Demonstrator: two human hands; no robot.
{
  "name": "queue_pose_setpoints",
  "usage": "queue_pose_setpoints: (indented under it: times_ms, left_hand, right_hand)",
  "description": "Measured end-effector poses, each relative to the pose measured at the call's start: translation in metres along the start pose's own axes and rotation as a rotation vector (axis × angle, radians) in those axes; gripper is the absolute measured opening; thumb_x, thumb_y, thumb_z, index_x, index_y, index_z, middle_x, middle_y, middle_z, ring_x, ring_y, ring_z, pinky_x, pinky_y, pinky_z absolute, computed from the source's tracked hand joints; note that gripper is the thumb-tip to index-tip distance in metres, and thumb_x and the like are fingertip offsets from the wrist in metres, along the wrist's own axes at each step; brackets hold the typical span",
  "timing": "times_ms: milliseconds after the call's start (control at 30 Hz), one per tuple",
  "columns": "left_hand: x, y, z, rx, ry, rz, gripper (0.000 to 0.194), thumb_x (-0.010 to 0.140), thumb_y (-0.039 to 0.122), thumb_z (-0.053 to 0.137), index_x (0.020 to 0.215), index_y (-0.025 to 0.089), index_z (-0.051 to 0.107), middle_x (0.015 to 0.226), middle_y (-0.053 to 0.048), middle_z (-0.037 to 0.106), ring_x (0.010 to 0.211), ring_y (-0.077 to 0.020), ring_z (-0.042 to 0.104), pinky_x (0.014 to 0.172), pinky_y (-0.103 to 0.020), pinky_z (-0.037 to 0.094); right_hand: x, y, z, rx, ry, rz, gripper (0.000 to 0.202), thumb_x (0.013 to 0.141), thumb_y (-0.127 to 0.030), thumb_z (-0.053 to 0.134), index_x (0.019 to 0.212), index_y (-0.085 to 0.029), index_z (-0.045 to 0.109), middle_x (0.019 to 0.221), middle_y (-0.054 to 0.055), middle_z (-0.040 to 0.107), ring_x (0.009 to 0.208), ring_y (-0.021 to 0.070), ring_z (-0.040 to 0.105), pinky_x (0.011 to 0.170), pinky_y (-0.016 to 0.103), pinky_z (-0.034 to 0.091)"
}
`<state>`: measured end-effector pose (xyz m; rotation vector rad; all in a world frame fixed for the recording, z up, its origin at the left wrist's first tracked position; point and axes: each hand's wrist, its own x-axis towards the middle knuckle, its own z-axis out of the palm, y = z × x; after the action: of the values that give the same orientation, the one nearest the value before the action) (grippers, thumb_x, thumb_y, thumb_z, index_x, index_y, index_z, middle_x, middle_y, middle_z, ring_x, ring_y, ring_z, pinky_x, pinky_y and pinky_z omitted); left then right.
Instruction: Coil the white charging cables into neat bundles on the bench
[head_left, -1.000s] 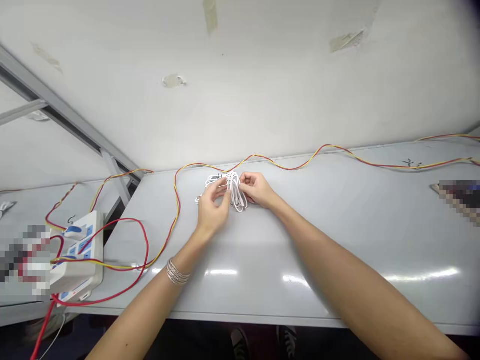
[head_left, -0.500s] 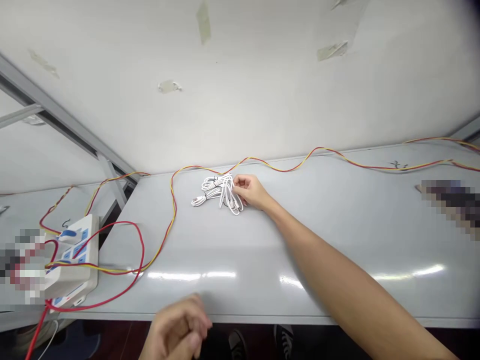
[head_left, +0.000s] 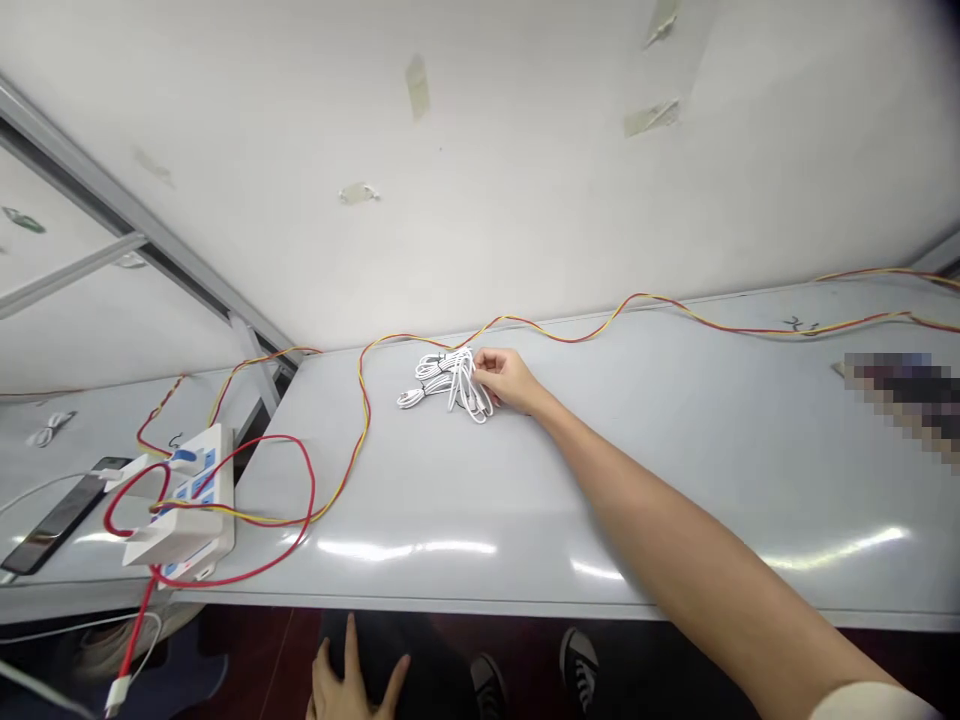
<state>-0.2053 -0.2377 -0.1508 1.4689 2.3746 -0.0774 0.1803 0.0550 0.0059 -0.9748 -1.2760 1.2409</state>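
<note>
Several bundled white cables (head_left: 452, 374) lie together on the grey table (head_left: 480, 520), near its back edge, with dark ties around some coils. My right hand (head_left: 504, 380) is closed at the right side of this pile, thumb and fingers pinching part of a white cable. Below the table's front edge, my left hand (head_left: 351, 680) has its fingers spread and holds nothing; its lower part is cut off by the picture's edge.
A white power strip (head_left: 217, 475) with plugs and a looped red cable (head_left: 307, 450) lies at left. A twisted red-yellow wire (head_left: 363, 390) runs along the table's back. Further left is a phone (head_left: 64, 520); a blurred-out object (head_left: 907, 395) lies at right.
My left hand has dropped below the table's front edge, and its loosely curled fingers have spread. The view has shifted a little, showing more at left. My right hand remains at the cables.
</note>
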Motion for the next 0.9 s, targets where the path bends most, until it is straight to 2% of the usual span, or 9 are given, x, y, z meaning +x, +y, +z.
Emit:
queue_pose_setpoints:
  times_ms: [67, 133, 167, 233, 367, 567, 700, 900]
  left_hand:
    - [0.027, 0.006, -0.008, -0.048, -0.090, -0.040, 0.099, 0.077, 0.073, 0.053, 0.155, 0.015, 0.036, 0.164, -0.026, 0.029, 0.148, -0.0456, 0.040, 0.112, -0.059, 0.045]
    - [0.054, 0.015, -0.021, -0.062, -0.204, -0.104, 0.093, 0.080, 0.070, 0.051, 0.151, 0.011, 0.039, 0.159, -0.028, 0.036, 0.143, -0.0442, 0.048, 0.114, -0.054, 0.044]
    - [0.063, 0.020, -0.026, -0.017, -0.221, -0.188, 0.090, 0.082, 0.068, 0.050, 0.147, 0.006, 0.042, 0.156, -0.031, 0.038, 0.142, -0.0464, 0.048, 0.114, -0.054, 0.043]
    - [0.074, 0.030, -0.033, 0.037, -0.257, -0.283, 0.088, 0.082, 0.068, 0.050, 0.145, 0.008, 0.046, 0.155, -0.032, 0.038, 0.138, -0.0498, 0.050, 0.109, -0.057, 0.045]
    - [0.072, 0.042, -0.031, 0.029, -0.201, -0.251, 0.089, 0.080, 0.068, 0.052, 0.145, 0.007, 0.048, 0.153, -0.033, 0.039, 0.135, -0.0498, 0.053, 0.108, -0.057, 0.046]
    - [0.077, 0.040, -0.021, 0.048, -0.183, -0.272, 0.086, 0.080, 0.070, 0.049, 0.137, 0.006, 0.056, 0.148, -0.032, 0.043, 0.132, -0.0504, 0.054, 0.106, -0.058, 0.046]
    - [0.080, 0.037, -0.019, 0.042, -0.181, -0.279, 0.089, 0.079, 0.073, 0.049, 0.140, 0.008, 0.053, 0.149, -0.031, 0.043, 0.133, -0.0505, 0.053, 0.105, -0.058, 0.046]
    - [0.082, 0.031, -0.017, 0.043, -0.148, -0.282, 0.096, 0.079, 0.076, 0.046, 0.145, 0.006, 0.048, 0.149, -0.033, 0.042, 0.134, -0.0526, 0.052, 0.105, -0.060, 0.045]
  right_hand:
    - [0.000, 0.000, 0.000, -0.001, 0.006, -0.009, 0.014, 0.069, -0.022, 0.064, 0.066, -0.021, 0.051, 0.050, -0.007, 0.048, 0.036, 0.0073, 0.041, 0.033, 0.021, 0.031]
    - [0.001, 0.000, 0.000, -0.006, 0.008, -0.008, 0.015, 0.069, -0.022, 0.065, 0.065, -0.022, 0.050, 0.049, -0.007, 0.047, 0.036, 0.0074, 0.040, 0.033, 0.021, 0.031]
    - [0.001, 0.000, 0.001, -0.007, 0.010, -0.006, 0.016, 0.069, -0.022, 0.065, 0.064, -0.022, 0.050, 0.049, -0.008, 0.047, 0.036, 0.0073, 0.040, 0.032, 0.021, 0.031]
    - [0.001, -0.001, 0.001, -0.007, 0.013, -0.003, 0.016, 0.068, -0.023, 0.066, 0.064, -0.022, 0.050, 0.049, -0.008, 0.047, 0.036, 0.0070, 0.040, 0.032, 0.021, 0.031]
    - [0.000, -0.002, 0.001, 0.007, 0.011, -0.004, 0.016, 0.068, -0.023, 0.065, 0.065, -0.022, 0.050, 0.049, -0.008, 0.047, 0.035, 0.0069, 0.041, 0.031, 0.020, 0.031]
    - [-0.001, -0.004, 0.002, 0.001, 0.027, 0.006, 0.019, 0.067, -0.024, 0.068, 0.065, -0.022, 0.050, 0.046, -0.008, 0.047, 0.033, 0.0073, 0.039, 0.030, 0.021, 0.031]
    - [-0.001, -0.004, 0.002, -0.021, 0.028, -0.003, 0.018, 0.069, -0.023, 0.067, 0.065, -0.022, 0.050, 0.046, -0.008, 0.047, 0.034, 0.0072, 0.040, 0.032, 0.021, 0.031]
    - [-0.001, -0.005, 0.002, -0.019, 0.035, -0.003, 0.019, 0.067, -0.027, 0.069, 0.065, -0.022, 0.051, 0.047, -0.007, 0.048, 0.034, 0.0080, 0.041, 0.031, 0.022, 0.032]
